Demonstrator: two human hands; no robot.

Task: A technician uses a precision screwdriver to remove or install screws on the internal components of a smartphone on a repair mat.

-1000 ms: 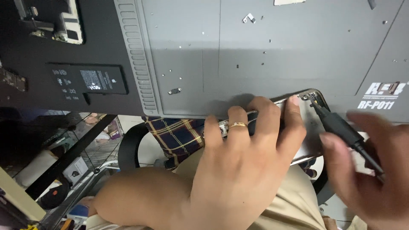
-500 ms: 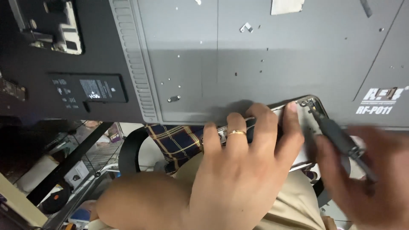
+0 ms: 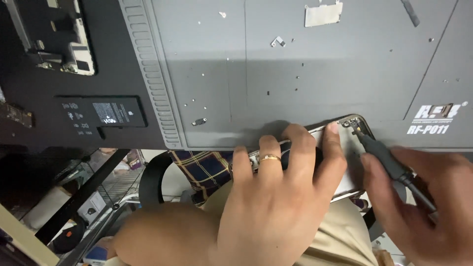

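phone (image 3: 345, 148): opened, metal-framed, probably back-shell up, mostly hidden | axis: slanted, top corner up-right, at mat (image 3: 305, 79) near edge | left hand (image 3: 276, 207): fingers pressed flat over it, pinning it | right hand (image 3: 423, 202): closed around screwdriver (image 3: 384, 157), tip on top corner

A single head-worn camera supplies the only view. It looks steeply downward from above the person's lap toward the near edge of the grey worktop (image 3: 315, 74), at close range. The worktop fills the upper half of the frame; its near edge runs roughly level across the middle. The left hand (image 3: 281, 197) and right hand (image 3: 423, 207) enter from the bottom. The lower left, below the worktop, is dim and probably shows floor-level clutter. No second view overlaps.
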